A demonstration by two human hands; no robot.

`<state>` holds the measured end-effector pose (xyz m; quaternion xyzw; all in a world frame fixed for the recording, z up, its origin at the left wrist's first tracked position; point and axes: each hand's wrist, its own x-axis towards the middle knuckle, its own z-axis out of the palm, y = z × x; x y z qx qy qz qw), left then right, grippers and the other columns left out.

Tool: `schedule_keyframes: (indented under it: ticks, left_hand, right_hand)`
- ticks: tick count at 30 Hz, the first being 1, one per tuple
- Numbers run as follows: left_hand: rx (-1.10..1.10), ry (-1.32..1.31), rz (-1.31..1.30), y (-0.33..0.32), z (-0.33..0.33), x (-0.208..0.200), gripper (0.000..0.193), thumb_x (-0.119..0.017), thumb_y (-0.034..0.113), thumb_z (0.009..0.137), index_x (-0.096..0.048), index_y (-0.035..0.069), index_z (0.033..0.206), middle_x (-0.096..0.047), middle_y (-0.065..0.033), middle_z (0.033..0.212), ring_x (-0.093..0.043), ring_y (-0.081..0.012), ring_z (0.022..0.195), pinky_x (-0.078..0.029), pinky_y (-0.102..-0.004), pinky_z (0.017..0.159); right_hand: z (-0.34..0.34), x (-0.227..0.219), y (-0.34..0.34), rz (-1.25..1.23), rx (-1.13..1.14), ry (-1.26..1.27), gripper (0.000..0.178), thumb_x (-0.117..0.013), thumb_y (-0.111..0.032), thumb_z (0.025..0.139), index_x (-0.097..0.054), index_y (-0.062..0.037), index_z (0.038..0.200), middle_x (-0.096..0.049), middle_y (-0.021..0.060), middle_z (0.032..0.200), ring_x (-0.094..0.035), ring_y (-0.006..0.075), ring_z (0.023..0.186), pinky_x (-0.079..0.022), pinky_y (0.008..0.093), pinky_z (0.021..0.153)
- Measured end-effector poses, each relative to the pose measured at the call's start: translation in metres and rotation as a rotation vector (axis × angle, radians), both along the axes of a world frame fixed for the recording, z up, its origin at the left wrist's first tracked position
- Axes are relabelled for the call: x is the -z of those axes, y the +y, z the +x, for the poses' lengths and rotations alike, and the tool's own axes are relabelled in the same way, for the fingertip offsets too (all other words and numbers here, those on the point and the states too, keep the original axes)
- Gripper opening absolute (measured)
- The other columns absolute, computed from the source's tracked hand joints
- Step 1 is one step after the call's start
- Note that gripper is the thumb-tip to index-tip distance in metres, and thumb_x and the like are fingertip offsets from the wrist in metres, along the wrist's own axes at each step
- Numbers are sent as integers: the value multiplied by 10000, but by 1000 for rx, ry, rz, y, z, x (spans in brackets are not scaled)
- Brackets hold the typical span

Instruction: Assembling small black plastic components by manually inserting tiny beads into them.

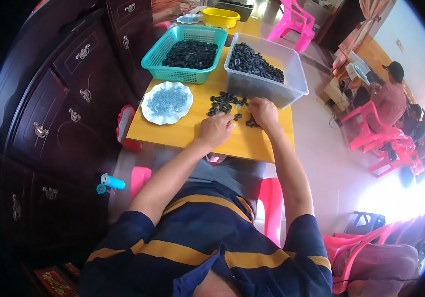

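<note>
Small black ring-like parts [222,103] lie in a loose pile on the yellow table [183,132] before me. My left hand [216,129] rests at the near edge of the pile, its fingers curled; what they hold, if anything, is hidden. To the right, my right hand [264,112] is closed, fingertips bent down beside a few black parts [252,122]. I cannot make out what is in it. A single black part [237,117] sits between the hands. Left of the pile, a white scalloped plate [148,110] holds many small clear bluish pieces [168,100].
Behind the pile stand a green basket [187,75] and a clear plastic bin [291,84], both holding black parts. A yellow tub [221,18] is farther back. Dark cabinets [64,99] line the left. People sit on pink chairs [371,123] at right; another person's hands [180,9] show at the far end.
</note>
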<state>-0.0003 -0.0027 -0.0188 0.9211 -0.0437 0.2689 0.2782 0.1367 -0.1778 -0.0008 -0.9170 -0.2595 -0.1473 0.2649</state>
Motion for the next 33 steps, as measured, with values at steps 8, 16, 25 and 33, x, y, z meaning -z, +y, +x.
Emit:
schedule_keyframes:
  ticks: [8,16,25,33]
  left_hand:
    - [16,-28,-84,4,7,3,162,-643,217,911,-711,91,987,-723,-110,941,-696,-338,859,-558,-447,735]
    - [38,-46,-134,4,1,0,151,-633,195,922,-711,82,986,-721,-120,939,-695,-347,854,-554,-453,727]
    - [139,-150,-134,1,-8,-7,168,-680,125,896,-688,84,1059,-703,-112,938,-692,-330,817,-555,-410,679]
    - [212,-327,-156,3,0,-2,138,-684,106,888,-691,132,1023,-675,-69,865,-679,-319,751,-549,-406,620]
  right_hand:
    - [5,5,11,-130,63,49,144,-670,-245,865,-758,-150,927,-717,145,999,-690,348,962,-549,448,862]
    - [-1,14,15,-223,49,-75,143,-640,-217,879,-715,-97,902,-704,140,1002,-684,343,951,-551,453,844]
    - [-63,-1,12,134,-53,-89,126,-649,-191,905,-701,-76,903,-697,163,928,-681,366,865,-543,466,782]
    - [-90,-3,6,378,-183,349,235,-685,-230,943,-700,2,975,-693,154,786,-668,239,718,-507,364,665]
